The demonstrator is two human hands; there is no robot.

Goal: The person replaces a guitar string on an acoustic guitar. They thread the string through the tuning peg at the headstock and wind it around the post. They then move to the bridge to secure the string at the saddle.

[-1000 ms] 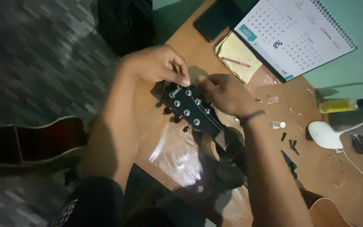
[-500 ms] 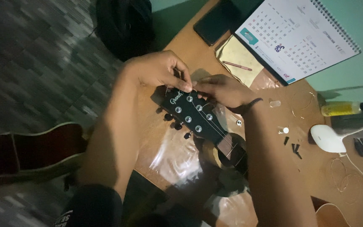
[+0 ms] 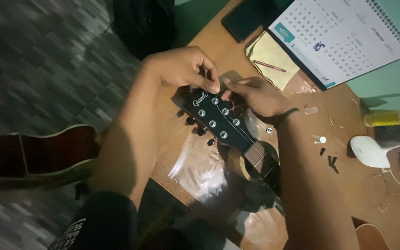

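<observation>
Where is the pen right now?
In the head view, the pen lies on the yellow cloth at the table's far side, beside the calendar, just beyond the right hand.

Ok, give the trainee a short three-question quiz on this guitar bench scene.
1. True or false: both hands meet at the top end of the black guitar headstock.
2. What lies on the yellow cloth? A) a thin pen B) a hammer C) a spoon
3. Which way from the headstock does the white calendar lie on the wooden table?

Key:
1. True: left hand and right hand pinch at the top tuning post.
2. A, the pen.
3. Up and to the right in the head view.
</observation>
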